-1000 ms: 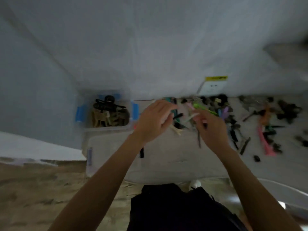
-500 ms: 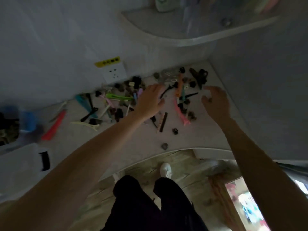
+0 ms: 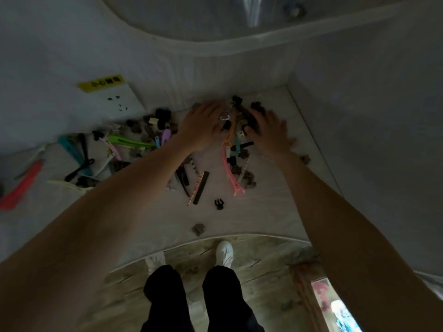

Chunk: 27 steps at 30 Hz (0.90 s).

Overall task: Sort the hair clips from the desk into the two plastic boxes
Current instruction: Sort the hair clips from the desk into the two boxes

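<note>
Fingers spread flat, left hand (image 3: 202,125) and right hand (image 3: 268,130) press the far hair clips (image 3: 233,130); a careless sweep could scatter small claws off the desk (image 3: 251,212).

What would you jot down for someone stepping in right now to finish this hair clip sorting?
Left hand and right hand: both spread flat on the far heap of hair clips, fingers straight, gripping nothing visible.
Clips lie strewn across the desk: a long pink clip, a green clip, a small black claw clip alone near the front edge.
Neither plastic box is in view.
Left: nearly all of the visible clips are unsorted.
</note>
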{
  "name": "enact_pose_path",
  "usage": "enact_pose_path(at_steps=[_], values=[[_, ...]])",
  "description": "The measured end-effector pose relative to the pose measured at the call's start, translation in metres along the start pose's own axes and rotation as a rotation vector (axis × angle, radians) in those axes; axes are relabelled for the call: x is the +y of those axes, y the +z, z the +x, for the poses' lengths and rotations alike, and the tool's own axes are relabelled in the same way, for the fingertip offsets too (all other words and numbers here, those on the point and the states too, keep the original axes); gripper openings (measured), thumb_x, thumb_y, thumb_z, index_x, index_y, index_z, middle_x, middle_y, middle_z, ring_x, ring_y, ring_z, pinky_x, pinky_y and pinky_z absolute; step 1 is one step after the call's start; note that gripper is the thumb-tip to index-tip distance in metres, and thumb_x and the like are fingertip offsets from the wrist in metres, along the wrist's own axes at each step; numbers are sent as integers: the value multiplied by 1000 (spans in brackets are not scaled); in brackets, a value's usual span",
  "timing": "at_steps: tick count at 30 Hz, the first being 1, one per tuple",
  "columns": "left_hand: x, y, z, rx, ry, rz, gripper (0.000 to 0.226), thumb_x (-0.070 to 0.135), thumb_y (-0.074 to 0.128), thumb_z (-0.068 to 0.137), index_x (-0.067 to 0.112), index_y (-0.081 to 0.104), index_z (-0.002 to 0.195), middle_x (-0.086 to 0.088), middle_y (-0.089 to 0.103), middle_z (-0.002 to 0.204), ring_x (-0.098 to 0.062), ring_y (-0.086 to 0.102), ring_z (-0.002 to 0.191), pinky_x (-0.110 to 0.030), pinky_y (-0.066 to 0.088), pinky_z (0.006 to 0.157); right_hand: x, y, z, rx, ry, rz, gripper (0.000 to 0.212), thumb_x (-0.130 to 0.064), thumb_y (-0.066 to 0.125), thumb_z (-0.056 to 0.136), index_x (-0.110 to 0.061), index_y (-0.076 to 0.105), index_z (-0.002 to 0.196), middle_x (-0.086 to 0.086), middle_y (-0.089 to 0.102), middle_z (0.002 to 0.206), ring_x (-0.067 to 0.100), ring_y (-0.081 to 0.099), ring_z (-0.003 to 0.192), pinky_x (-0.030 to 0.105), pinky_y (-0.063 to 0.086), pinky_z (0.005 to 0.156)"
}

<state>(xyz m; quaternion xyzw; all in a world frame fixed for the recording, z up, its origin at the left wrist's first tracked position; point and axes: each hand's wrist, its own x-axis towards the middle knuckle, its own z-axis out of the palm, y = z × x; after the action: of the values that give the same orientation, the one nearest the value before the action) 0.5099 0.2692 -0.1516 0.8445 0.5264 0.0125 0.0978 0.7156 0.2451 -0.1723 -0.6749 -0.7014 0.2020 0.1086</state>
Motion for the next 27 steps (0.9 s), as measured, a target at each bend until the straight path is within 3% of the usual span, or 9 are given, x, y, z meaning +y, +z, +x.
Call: enact_pose_path(at_steps=[5, 8, 11, 13, 18, 20, 23, 27], values=[[-23, -7, -42, 92, -37, 40, 52, 38, 23, 94, 10, 48, 129, -14, 50, 134, -34, 45, 122, -44, 40, 97, -36, 20, -22, -4, -128, 52, 49, -48, 30, 95, -33, 29, 142, 8, 27, 153, 32, 16, 142, 54, 10, 116], [-36, -16, -63, 104, -82, 68, 35, 28, 44, 93, 9, 53, 121, -16, 53, 125, -37, 52, 108, -43, 44, 82, -60, 28, -32, -25, -201, 80, 44, -39, 30, 96, -27, 42, 137, 12, 43, 143, 35, 35, 133, 48, 25, 111], [-40, -24, -72, 52, -156, 32, 37, 26, 56, 88, 8, 51, 120, -18, 52, 123, -37, 50, 109, -44, 44, 84, -79, 28, -32, -3, -209, 136, 38, -28, 49, 93, -18, 51, 129, 14, 49, 134, 35, 49, 116, 42, 37, 102], [-38, -26, -69, 17, -223, -9, 42, 28, 60, 86, 8, 47, 121, -18, 53, 119, -36, 47, 111, -43, 41, 88, -86, 23, -31, 17, -196, 169, 45, -19, 61, 86, -16, 49, 129, 14, 46, 133, 34, 52, 109, 44, 42, 97], [-43, -28, -68, -6, -330, -198, 57, 30, 69, 79, 8, 44, 126, -20, 51, 122, -37, 42, 116, -43, 37, 94, -96, 18, -36, 37, -175, 144, 46, -5, 64, 82, -7, 47, 125, 18, 35, 136, 33, 56, 104, 43, 50, 90], [-44, -28, -76, 57, -331, -266, 54, 26, 70, 79, 8, 48, 124, -18, 52, 121, -35, 46, 114, -41, 39, 92, -99, 18, -39, 58, -143, 140, 43, -1, 63, 81, -7, 49, 122, 17, 33, 139, 33, 57, 103, 44, 51, 88], [-51, -31, -95, 242, -215, -190, 43, 19, 70, 78, 9, 56, 117, -16, 56, 115, -35, 53, 107, -42, 47, 86, -107, 15, -44, 183, -95, 113, 37, 2, 59, 81, -9, 54, 116, 13, 35, 141, 32, 59, 103, 41, 53, 84], [-74, -41, -122, 541, -39, 0, 36, 11, 70, 74, 12, 54, 106, -14, 55, 107, -31, 55, 94, -37, 53, 65, -128, 10, -53, 315, -233, 114, 23, -1, 54, 86, -3, 60, 108, 21, 48, 128, 33, 60, 98, 28, 49, 76]])
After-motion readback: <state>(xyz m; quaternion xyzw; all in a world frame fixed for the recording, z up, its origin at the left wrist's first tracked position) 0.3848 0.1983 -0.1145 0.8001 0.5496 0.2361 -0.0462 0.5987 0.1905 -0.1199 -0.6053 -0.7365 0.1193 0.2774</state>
